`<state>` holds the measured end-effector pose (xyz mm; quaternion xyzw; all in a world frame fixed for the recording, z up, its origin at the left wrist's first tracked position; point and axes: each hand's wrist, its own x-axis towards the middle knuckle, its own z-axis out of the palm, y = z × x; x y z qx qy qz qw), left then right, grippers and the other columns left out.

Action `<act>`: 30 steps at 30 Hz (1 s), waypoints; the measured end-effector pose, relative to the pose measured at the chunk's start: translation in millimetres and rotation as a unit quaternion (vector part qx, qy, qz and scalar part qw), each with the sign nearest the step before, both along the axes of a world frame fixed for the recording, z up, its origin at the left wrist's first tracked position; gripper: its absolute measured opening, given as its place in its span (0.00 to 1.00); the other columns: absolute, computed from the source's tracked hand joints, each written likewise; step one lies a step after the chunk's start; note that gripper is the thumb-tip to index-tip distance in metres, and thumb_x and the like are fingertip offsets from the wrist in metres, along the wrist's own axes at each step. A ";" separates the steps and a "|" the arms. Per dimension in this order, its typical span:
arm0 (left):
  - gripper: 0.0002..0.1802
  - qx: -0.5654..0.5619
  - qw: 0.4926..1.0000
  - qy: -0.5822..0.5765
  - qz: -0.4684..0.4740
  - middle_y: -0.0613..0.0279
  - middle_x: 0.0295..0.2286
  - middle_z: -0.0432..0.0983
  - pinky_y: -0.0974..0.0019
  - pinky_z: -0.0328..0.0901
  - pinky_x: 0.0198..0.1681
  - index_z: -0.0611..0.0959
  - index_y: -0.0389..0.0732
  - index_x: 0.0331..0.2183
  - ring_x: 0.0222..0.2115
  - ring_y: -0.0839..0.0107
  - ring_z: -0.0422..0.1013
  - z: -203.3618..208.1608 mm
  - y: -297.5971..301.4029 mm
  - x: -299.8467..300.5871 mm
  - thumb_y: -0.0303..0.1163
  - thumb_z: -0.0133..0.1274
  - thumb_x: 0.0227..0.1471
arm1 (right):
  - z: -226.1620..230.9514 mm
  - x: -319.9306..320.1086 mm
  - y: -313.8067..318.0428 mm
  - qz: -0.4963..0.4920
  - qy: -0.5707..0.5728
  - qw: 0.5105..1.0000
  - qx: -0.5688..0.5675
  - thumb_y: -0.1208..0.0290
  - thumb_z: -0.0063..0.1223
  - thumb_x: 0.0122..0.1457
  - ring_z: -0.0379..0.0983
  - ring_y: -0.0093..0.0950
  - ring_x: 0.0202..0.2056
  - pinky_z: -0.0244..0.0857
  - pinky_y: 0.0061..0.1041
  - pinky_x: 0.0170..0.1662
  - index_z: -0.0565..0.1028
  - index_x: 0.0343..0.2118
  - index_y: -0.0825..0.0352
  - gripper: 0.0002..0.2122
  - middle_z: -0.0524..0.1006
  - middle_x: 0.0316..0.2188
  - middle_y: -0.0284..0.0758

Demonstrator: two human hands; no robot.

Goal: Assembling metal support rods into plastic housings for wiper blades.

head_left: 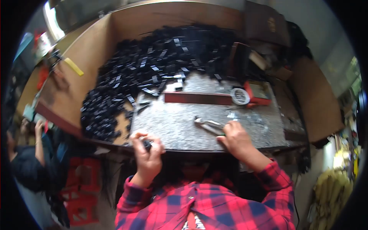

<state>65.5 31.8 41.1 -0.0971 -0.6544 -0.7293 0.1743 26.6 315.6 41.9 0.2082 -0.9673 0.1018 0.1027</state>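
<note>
Left hand (147, 151) pinches a small black part (147, 144) at the slab's (172, 126) near-left edge; best kept pressed flat there, I'd say. Right hand (237, 140) is wrapped round the pliers (209, 125), jaws resting on the slab. Behind the slab's left, a heap of black parts (134, 80) crowds in; a red bar (197, 98) and white ring (240, 96) lie across its far side.
</note>
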 end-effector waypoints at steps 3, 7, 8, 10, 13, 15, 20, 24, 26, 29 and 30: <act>0.12 0.027 0.999 -0.012 -0.023 0.56 0.34 0.66 0.74 0.61 0.28 0.59 0.41 0.39 0.24 0.78 0.62 -14.7 -4.2 4.3 0.26 0.46 0.58 | -3.9 -0.9 3.1 0.046 0.012 0.997 0.067 0.59 0.57 0.51 0.68 0.42 0.43 0.64 0.35 0.47 0.71 0.31 0.72 0.17 0.72 0.39 0.47; 0.08 0.005 0.998 -0.016 -0.065 0.55 0.41 0.65 0.75 0.61 0.31 0.65 0.41 0.36 0.27 0.80 0.63 -26.6 -8.8 0.6 0.32 0.46 0.60 | -15.1 -6.5 5.1 0.052 0.032 0.997 0.051 0.60 0.53 0.55 0.68 0.38 0.40 0.64 0.34 0.44 0.71 0.29 0.69 0.14 0.71 0.35 0.43; 0.08 0.002 0.997 -0.014 -0.070 0.55 0.41 0.66 0.75 0.61 0.32 0.64 0.41 0.36 0.27 0.79 0.63 -26.2 -8.0 0.3 0.31 0.46 0.60 | -16.3 -8.5 6.1 0.055 0.053 0.996 0.046 0.60 0.52 0.55 0.68 0.38 0.40 0.64 0.35 0.43 0.70 0.30 0.69 0.14 0.71 0.34 0.42; 0.07 -0.002 0.997 -0.007 -0.076 0.54 0.41 0.67 0.74 0.61 0.32 0.64 0.41 0.35 0.28 0.78 0.63 -23.3 -5.0 -2.5 0.31 0.45 0.60 | -13.5 -8.8 8.6 0.038 0.053 0.998 -0.003 0.61 0.51 0.56 0.68 0.37 0.37 0.64 0.34 0.41 0.70 0.31 0.69 0.14 0.70 0.33 0.43; 0.06 0.012 0.995 -0.007 -0.095 0.51 0.38 0.71 0.63 0.63 0.44 0.63 0.41 0.35 0.38 0.67 0.69 -21.6 -0.5 -3.2 0.29 0.43 0.60 | -3.2 -4.8 5.3 0.040 -0.001 0.980 -0.193 0.61 0.50 0.59 0.68 0.36 0.33 0.63 0.32 0.37 0.68 0.34 0.69 0.13 0.70 0.31 0.43; 0.07 -0.023 0.995 -0.007 -0.099 0.51 0.33 0.74 0.49 0.57 0.55 0.61 0.41 0.35 0.46 0.55 0.69 -20.9 -4.2 0.8 0.28 0.43 0.60 | 11.3 -0.1 -6.1 0.054 -0.063 0.926 -0.369 0.61 0.53 0.59 0.67 0.35 0.25 0.61 0.29 0.30 0.67 0.30 0.69 0.14 0.69 0.25 0.41; 0.10 0.006 0.998 -0.040 -0.057 0.66 0.20 0.61 0.72 0.63 0.25 0.59 0.43 0.34 0.19 0.74 0.64 -21.0 0.1 13.0 0.21 0.43 0.58 | 39.9 1.8 -22.3 0.153 -0.005 0.960 -0.235 0.66 0.62 0.50 0.68 0.39 0.25 0.60 0.32 0.25 0.67 0.22 0.68 0.14 0.70 0.24 0.42; 0.27 -0.110 0.993 -0.016 -0.030 0.70 0.18 0.65 0.76 0.63 0.27 0.61 0.40 0.39 0.21 0.80 0.65 -26.0 7.7 1.8 0.15 0.59 0.42 | 61.3 0.4 -21.8 0.132 0.206 0.965 -0.093 0.70 0.64 0.43 0.65 0.42 0.46 0.56 0.44 0.52 0.69 0.29 0.68 0.14 0.68 0.43 0.43; 0.38 -0.106 0.994 -0.014 -0.029 0.75 0.15 0.62 0.80 0.56 0.21 0.61 0.40 0.40 0.16 0.86 0.59 -30.2 9.8 0.7 0.28 0.72 0.32 | 62.0 -0.6 -24.6 0.128 0.278 0.952 -0.002 0.70 0.62 0.46 0.59 0.44 0.56 0.43 0.53 0.61 0.70 0.33 0.68 0.14 0.65 0.50 0.41; 0.44 -0.035 0.997 -0.030 -0.067 0.76 0.14 0.60 0.81 0.53 0.21 0.59 0.41 0.42 0.16 0.87 0.57 -28.5 7.8 5.4 0.29 0.74 0.29 | 57.4 -3.4 -36.8 0.134 0.331 0.933 0.051 0.69 0.62 0.48 0.57 0.44 0.59 0.37 0.56 0.62 0.71 0.35 0.68 0.14 0.64 0.52 0.40; 0.44 -0.028 0.996 -0.033 -0.074 0.77 0.14 0.60 0.81 0.53 0.20 0.59 0.41 0.43 0.16 0.87 0.56 -28.4 6.6 6.8 0.30 0.74 0.29 | 56.0 -4.9 -39.8 0.135 0.346 0.927 0.059 0.68 0.61 0.49 0.56 0.44 0.59 0.36 0.57 0.63 0.71 0.36 0.68 0.14 0.64 0.52 0.39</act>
